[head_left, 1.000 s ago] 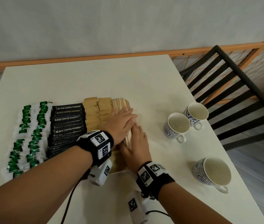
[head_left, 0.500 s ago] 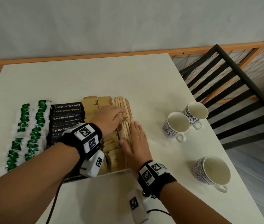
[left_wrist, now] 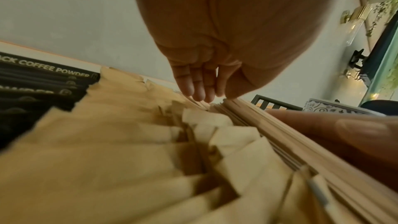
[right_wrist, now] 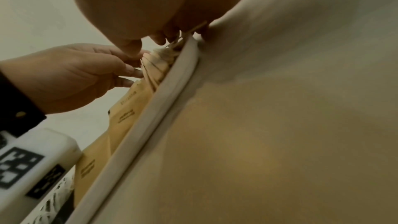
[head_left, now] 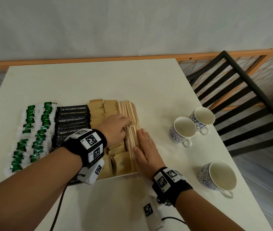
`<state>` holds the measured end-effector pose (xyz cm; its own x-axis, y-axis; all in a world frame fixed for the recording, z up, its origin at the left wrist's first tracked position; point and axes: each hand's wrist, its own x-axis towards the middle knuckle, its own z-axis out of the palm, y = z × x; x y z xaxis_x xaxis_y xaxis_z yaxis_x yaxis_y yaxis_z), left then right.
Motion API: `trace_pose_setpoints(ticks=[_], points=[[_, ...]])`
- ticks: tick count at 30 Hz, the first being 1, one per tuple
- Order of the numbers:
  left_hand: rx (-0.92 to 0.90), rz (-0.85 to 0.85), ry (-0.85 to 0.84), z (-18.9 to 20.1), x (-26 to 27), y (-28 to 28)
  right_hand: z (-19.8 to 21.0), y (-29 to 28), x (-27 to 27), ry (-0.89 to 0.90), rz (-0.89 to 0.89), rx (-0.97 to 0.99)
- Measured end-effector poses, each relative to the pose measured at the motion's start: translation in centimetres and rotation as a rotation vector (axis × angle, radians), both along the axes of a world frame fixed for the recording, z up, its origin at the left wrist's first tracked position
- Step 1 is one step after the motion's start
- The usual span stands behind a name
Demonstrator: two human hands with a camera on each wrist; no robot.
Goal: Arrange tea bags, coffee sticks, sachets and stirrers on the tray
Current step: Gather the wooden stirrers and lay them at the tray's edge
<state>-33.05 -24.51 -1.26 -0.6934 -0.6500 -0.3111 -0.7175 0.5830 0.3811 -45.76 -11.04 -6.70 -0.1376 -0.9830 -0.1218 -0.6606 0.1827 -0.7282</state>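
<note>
A white tray (head_left: 125, 175) holds green-tagged tea bags (head_left: 32, 130), black coffee sticks (head_left: 73, 120), brown paper sachets (head_left: 97, 110) and a row of wooden stirrers (head_left: 129, 112) along its right side. My left hand (head_left: 115, 126) lies over the sachets, its straight fingertips (left_wrist: 197, 94) touching the left side of the stirrers (left_wrist: 269, 130). My right hand (head_left: 146, 148) lies flat at the tray's right edge, fingers straight, pressing the stirrers from the right. The right wrist view shows the tray rim (right_wrist: 155, 108), sachets (right_wrist: 127, 108) and my left hand (right_wrist: 75, 74).
Three blue-patterned white cups stand on the white table right of the tray: two side by side (head_left: 185, 130) (head_left: 202, 118), one nearer me (head_left: 217, 177). A black slatted chair (head_left: 242, 104) stands at the table's right edge. Cables hang from both wrist cameras.
My left hand slid back off the stirrers onto the sachets, fingertips now at the stirrers' left side. My right hand stayed at the tray's right edge.
</note>
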Motion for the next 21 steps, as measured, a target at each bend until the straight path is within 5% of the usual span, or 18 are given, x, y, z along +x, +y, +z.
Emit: trace_pose_setpoints(ticks=[21], points=[[-0.082, -0.046, -0.067, 0.1, -3.2, -0.5, 0.3, 1.8, -0.4, -0.028, 0.015, 0.029]])
